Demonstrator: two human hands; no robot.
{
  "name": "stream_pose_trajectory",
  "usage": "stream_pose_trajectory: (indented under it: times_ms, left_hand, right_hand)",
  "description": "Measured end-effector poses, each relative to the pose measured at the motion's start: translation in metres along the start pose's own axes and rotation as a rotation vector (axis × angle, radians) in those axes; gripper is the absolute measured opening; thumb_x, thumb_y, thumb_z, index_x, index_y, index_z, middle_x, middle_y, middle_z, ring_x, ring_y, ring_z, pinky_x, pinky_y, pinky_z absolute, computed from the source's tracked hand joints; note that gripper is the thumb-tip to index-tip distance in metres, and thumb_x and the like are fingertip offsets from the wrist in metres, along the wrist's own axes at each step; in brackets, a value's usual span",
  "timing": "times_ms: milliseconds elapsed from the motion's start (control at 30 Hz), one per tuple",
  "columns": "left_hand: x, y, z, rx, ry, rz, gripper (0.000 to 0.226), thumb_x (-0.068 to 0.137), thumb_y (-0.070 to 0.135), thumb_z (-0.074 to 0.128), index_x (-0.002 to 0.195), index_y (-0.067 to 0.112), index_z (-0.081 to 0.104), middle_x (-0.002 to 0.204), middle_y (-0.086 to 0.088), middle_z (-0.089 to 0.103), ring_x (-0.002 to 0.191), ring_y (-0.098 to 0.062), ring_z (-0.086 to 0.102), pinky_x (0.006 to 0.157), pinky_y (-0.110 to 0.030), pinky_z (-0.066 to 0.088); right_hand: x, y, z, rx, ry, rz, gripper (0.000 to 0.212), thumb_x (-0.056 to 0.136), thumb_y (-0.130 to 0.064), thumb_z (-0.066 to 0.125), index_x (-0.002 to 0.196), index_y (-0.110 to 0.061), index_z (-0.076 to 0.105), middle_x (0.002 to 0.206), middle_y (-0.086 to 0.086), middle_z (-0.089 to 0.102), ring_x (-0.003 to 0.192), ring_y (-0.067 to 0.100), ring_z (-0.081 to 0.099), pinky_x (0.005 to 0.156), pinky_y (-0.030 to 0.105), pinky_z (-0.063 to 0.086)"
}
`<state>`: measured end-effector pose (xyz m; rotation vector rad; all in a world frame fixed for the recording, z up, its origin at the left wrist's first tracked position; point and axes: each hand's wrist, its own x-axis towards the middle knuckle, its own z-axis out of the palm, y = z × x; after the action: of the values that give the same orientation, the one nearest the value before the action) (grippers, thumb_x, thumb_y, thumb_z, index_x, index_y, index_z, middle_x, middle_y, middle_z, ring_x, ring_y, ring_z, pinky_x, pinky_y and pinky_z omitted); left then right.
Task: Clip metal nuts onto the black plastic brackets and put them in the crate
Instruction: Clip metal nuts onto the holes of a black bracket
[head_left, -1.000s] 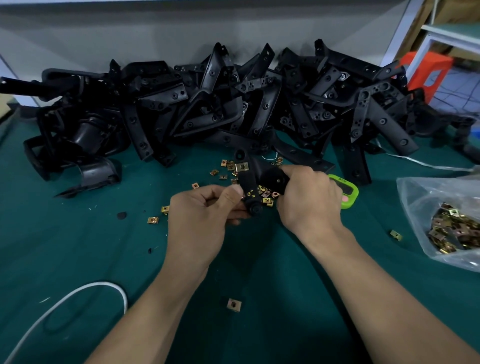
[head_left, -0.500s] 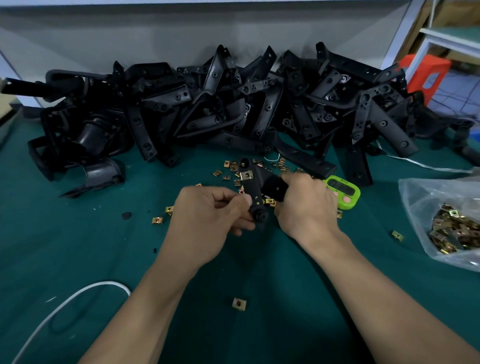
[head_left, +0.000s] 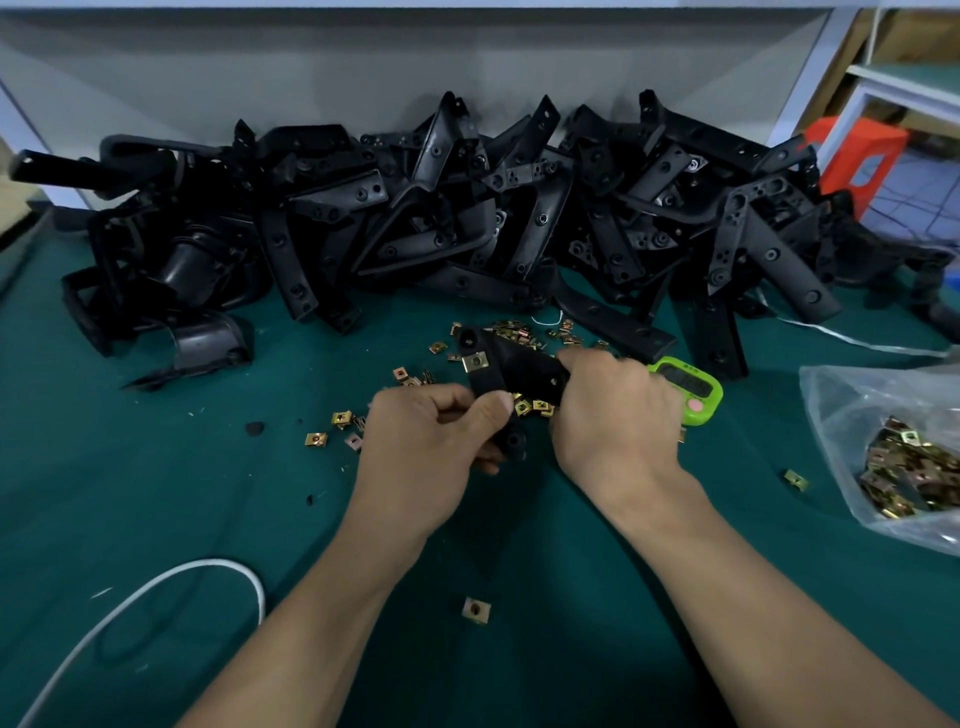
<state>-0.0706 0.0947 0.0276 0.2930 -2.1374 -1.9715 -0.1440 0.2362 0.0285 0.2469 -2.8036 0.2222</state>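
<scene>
Now a black bracket (head_left: 524, 369) is gripped by both hands just above the green table (head_left: 156, 493).
Its lower arm is pinched by the left hand (head_left: 431, 441), thumb on top and fingers curled beneath; its other arm is wrapped by the curled fingers of the right hand (head_left: 613, 421). One clipped nut (head_left: 475, 360) is seen on the bracket near its upper end. Loose nuts (head_left: 519, 332) are scattered under and beyond the hands, and a single nut (head_left: 476, 609) lies between the forearms. A heap of brackets (head_left: 467, 218) is piled along the back wall. A clear bag of nuts (head_left: 909, 467) is set at the right, a green timer (head_left: 685, 387) just beside the right hand, and a white cable (head_left: 156, 587) at lower left.
</scene>
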Motion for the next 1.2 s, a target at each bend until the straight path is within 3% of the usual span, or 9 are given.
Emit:
stream_pose_trajectory:
  times_ms: [133,233,400,600,667,767,933,1100,1200]
  left_hand:
    - [0.003,0.006,0.001,-0.126,0.016,-0.066,0.039,0.099,0.032,0.064,0.067,0.014,0.077,0.070,-0.017,0.075,0.060,-0.029,0.073,0.050,-0.025,0.053]
    - [0.008,0.009,-0.002,-0.346,0.053,-0.164,0.062,0.106,0.045,0.044,0.071,0.008,0.079,0.079,-0.025,0.075,0.063,-0.033,0.073,0.050,-0.028,0.055]
    - [0.007,0.007,-0.005,-0.333,0.032,-0.130,0.016,0.088,0.018,0.069,0.081,0.007,0.079,0.089,-0.018,0.077,0.075,-0.031,0.074,0.059,-0.027,0.057]
    - [0.004,0.005,0.001,-0.177,0.088,-0.055,0.019,0.094,0.011,0.068,0.078,0.008,0.077,0.075,-0.012,0.075,0.064,-0.021,0.071,0.057,-0.024,0.056]
    - [0.002,0.008,0.004,-0.155,0.083,-0.010,0.022,0.097,0.012,0.066,0.079,0.008,0.077,0.074,-0.012,0.075,0.065,-0.021,0.071,0.059,-0.024,0.056]
    - [-0.002,0.019,0.011,-0.173,0.056,0.017,0.022,0.095,0.010,0.068,0.076,0.010,0.078,0.073,-0.009,0.074,0.066,-0.016,0.068,0.060,-0.022,0.054]
    - [-0.003,0.045,0.038,-0.239,0.010,-0.005,0.014,0.091,0.011,0.072,0.079,0.014,0.080,0.078,-0.002,0.076,0.069,-0.012,0.067,0.063,-0.019,0.054]
    - [0.007,0.088,0.096,-0.306,-0.092,-0.067,0.022,0.092,0.010,0.069,0.077,0.021,0.081,0.084,-0.002,0.078,0.077,-0.014,0.072,0.065,-0.023,0.055]
    - [0.016,0.110,0.152,-0.291,-0.182,-0.125,0.023,0.094,0.013,0.069,0.075,0.021,0.079,0.082,0.000,0.077,0.075,-0.016,0.072,0.068,-0.029,0.056]
  right_hand:
    - [0.000,-0.001,0.002,0.136,-0.085,0.014,0.024,0.073,-0.011,0.064,0.082,-0.032,0.057,0.059,-0.009,0.040,0.062,0.026,0.043,0.058,0.032,0.031]
    - [0.002,-0.001,0.000,0.212,-0.068,0.030,0.026,0.070,-0.011,0.064,0.077,-0.032,0.050,0.056,-0.011,0.038,0.058,0.026,0.040,0.050,0.031,0.024]
    - [0.001,0.005,-0.001,0.219,-0.090,0.061,0.025,0.070,-0.009,0.063,0.072,-0.029,0.050,0.056,-0.011,0.042,0.052,0.020,0.038,0.050,0.032,0.022]
    - [0.002,0.005,-0.002,0.105,0.024,0.046,0.026,0.071,-0.005,0.063,0.078,-0.029,0.055,0.052,-0.010,0.033,0.045,0.011,0.022,0.046,0.027,0.012]
    - [0.002,0.004,-0.008,0.123,-0.017,0.041,0.023,0.074,-0.008,0.063,0.084,-0.029,0.060,0.056,-0.009,0.039,0.047,0.017,0.035,0.048,0.029,0.020]
    - [0.007,0.011,-0.028,0.186,-0.117,0.038,0.023,0.076,-0.012,0.064,0.092,-0.029,0.065,0.077,0.001,0.063,0.074,0.032,0.062,0.062,0.033,0.038]
    - [-0.003,0.051,-0.080,0.149,-0.188,-0.027,0.041,0.074,-0.017,0.067,0.109,-0.037,0.063,0.082,-0.005,0.060,0.087,0.029,0.065,0.065,0.033,0.039]
    - [-0.029,0.139,-0.145,0.574,-0.336,0.083,0.054,0.080,-0.025,0.076,0.126,-0.045,0.055,0.081,-0.014,0.068,0.063,0.003,0.061,0.058,0.020,0.045]
    - [-0.047,0.195,-0.166,0.939,-0.201,0.298,0.042,0.085,-0.010,0.072,0.119,-0.033,0.067,0.066,-0.009,0.067,0.053,0.015,0.056,0.052,0.023,0.043]
